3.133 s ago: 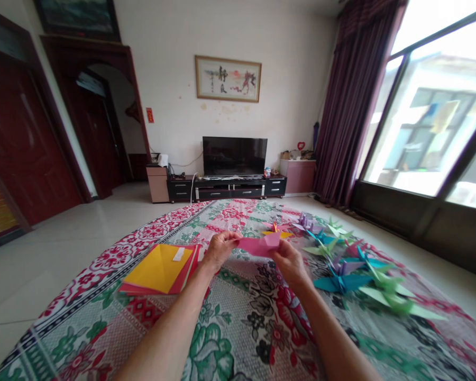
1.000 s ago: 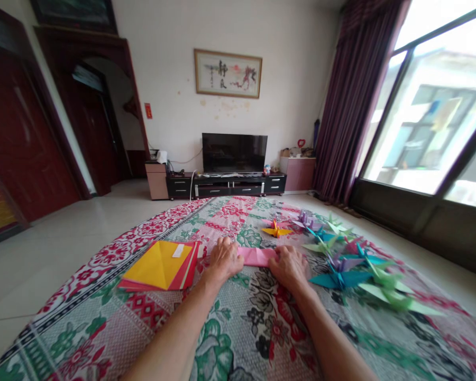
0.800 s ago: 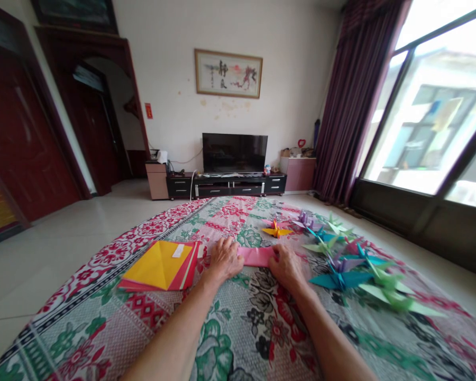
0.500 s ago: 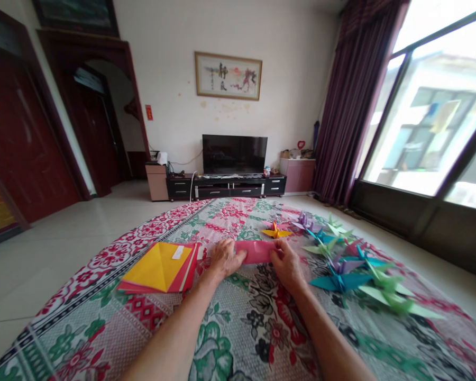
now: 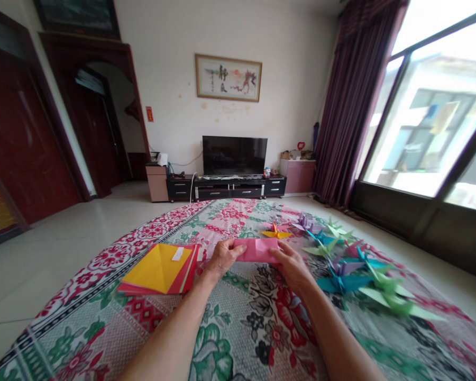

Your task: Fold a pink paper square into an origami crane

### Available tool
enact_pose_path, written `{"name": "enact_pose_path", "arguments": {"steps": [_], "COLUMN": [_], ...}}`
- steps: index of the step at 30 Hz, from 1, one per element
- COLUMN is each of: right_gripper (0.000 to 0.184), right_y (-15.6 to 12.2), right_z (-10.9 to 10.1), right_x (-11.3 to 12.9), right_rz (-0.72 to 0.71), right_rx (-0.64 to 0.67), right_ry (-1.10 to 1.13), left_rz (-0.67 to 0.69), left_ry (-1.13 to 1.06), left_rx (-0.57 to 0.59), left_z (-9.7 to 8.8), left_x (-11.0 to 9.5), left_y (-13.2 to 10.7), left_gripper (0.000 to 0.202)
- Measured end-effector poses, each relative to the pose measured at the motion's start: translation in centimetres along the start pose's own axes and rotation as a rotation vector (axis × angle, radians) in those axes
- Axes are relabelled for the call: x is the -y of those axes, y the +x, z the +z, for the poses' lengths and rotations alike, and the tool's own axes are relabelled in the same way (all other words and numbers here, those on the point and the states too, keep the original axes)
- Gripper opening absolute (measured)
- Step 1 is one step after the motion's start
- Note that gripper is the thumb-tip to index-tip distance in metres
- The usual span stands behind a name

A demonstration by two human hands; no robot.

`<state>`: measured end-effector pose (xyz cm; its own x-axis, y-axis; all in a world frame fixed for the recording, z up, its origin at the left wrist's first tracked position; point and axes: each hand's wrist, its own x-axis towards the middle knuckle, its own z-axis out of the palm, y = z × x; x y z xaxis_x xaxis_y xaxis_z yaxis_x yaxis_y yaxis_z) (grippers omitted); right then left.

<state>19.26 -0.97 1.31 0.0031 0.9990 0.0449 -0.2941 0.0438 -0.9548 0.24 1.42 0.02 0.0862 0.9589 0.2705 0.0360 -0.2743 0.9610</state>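
Note:
A folded pink paper [image 5: 257, 249] is held up just above the floral cloth [image 5: 238, 328] between both hands. My left hand [image 5: 223, 257] pinches its left end with closed fingers. My right hand [image 5: 291, 264] grips its right end, fingers curled round the edge. To the left lies a stack of coloured paper sheets [image 5: 161, 269], yellow on top. Several folded paper cranes [image 5: 341, 259] stand in rows to the right of my right hand, and a yellow crane [image 5: 276, 232] sits just beyond the pink paper.
The patterned cloth covers a round surface on a tiled floor [image 5: 43, 259]. A television [image 5: 234, 155] on a low black cabinet stands at the far wall. Dark wooden doors [image 5: 19, 153] are on the left, a large window [image 5: 436, 116] with curtains on the right.
The pink paper was pressed flat on the cloth under both hands a second ago. Both hands have since lifted it off the cloth and hold it by its ends.

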Motion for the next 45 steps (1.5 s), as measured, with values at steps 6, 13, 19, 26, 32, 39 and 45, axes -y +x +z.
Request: {"name": "enact_pose_path", "arguments": {"steps": [6, 13, 19, 26, 32, 39, 45], "right_gripper": [0.034, 0.034, 0.034, 0.035, 0.029, 0.034, 0.036], "right_y": [0.09, 0.20, -0.21, -0.09, -0.16, -0.49, -0.60], "right_z": [-0.20, -0.22, 0.15, 0.05, 0.10, 0.19, 0.22], "right_x": [-0.25, -0.73, -0.38, -0.63, -0.61, -0.27, -0.22], "right_rz": [0.006, -0.050, -0.071, -0.089, -0.095, -0.110, -0.114], "right_rx": [0.014, 0.002, 0.004, -0.033, -0.053, -0.134, -0.139], "right_ry": [0.001, 0.018, -0.028, -0.048, 0.005, -0.094, -0.135], "left_rz": [-0.058, -0.038, -0.025, -0.043, -0.025, -0.023, -0.002], "left_ry": [-0.123, -0.138, -0.098, -0.093, -0.085, -0.060, -0.070], "left_rx": [0.014, -0.019, -0.077, -0.097, -0.107, -0.111, -0.090], "left_z": [0.16, 0.15, 0.19, 0.20, 0.25, 0.22, 0.09], "left_x": [-0.47, -0.83, -0.91, -0.71, -0.95, -0.98, -0.68], "left_y": [-0.21, -0.44, -0.41, -0.32, -0.52, -0.55, -0.52], "left_gripper": [0.029, 0.031, 0.034, 0.034, 0.034, 0.034, 0.030]}}
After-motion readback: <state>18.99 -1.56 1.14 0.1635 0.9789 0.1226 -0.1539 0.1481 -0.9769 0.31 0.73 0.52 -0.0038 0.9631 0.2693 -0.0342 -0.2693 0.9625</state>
